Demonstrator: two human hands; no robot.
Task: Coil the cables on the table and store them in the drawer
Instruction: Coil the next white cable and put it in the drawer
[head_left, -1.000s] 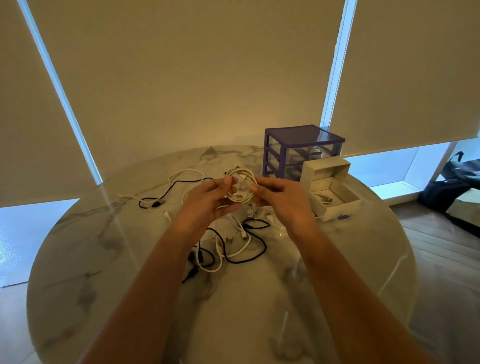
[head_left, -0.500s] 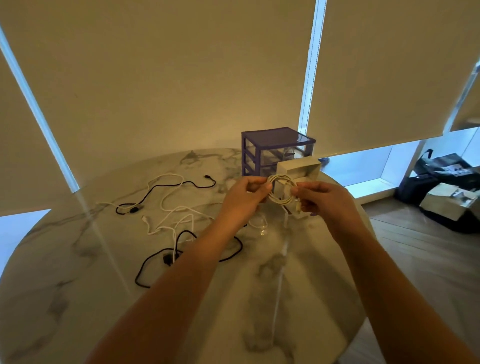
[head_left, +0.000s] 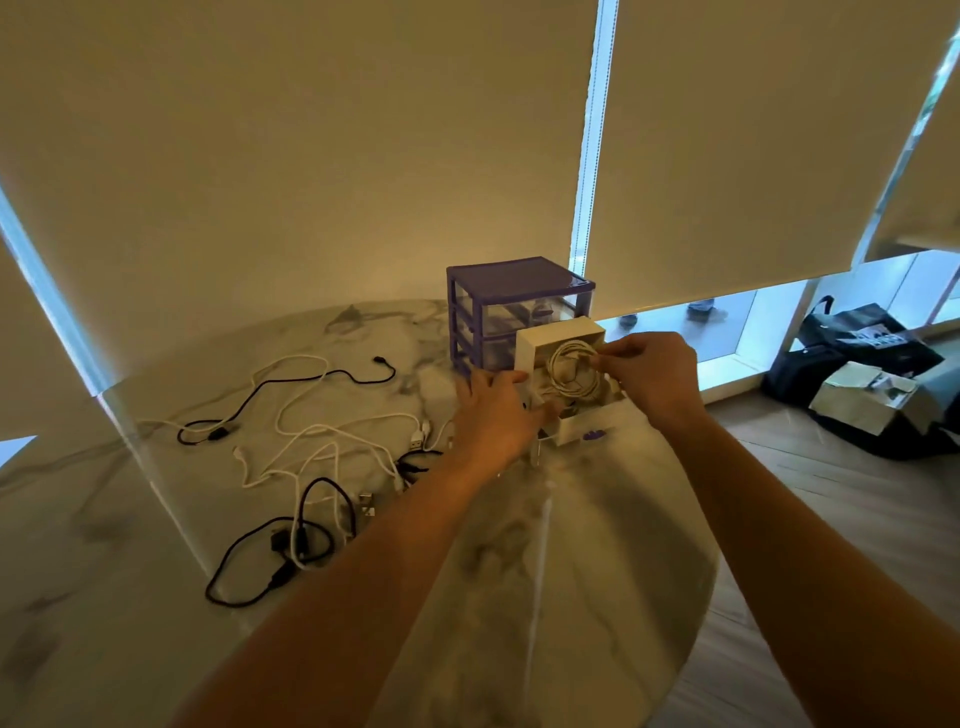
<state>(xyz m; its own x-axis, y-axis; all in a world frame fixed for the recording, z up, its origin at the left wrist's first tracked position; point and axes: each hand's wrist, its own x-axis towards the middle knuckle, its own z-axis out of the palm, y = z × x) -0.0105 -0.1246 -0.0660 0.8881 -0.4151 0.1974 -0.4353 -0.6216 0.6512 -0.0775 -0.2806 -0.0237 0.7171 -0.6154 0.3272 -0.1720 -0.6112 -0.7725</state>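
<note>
My right hand (head_left: 649, 382) pinches a coiled white cable (head_left: 570, 370) and holds it just over the white pulled-out drawer (head_left: 595, 423), which stands on the marble table in front of the purple drawer unit (head_left: 514, 306). My left hand (head_left: 496, 415) rests against the drawer's left front corner, fingers fairly straight. Loose white cables (head_left: 322, 441) and black cables (head_left: 260, 551) lie tangled on the table to the left. Something pale lies in the drawer under the coil, mostly hidden.
The round marble table (head_left: 545, 597) ends close to the right of the drawer. Roller blinds hang behind the table. Black bags and a cardboard box (head_left: 862, 395) sit on the wooden floor at the right.
Both hands moved right with the coil. My left hand let go of the coil and went to the drawer's corner; my right hand brought the coil over the drawer.
</note>
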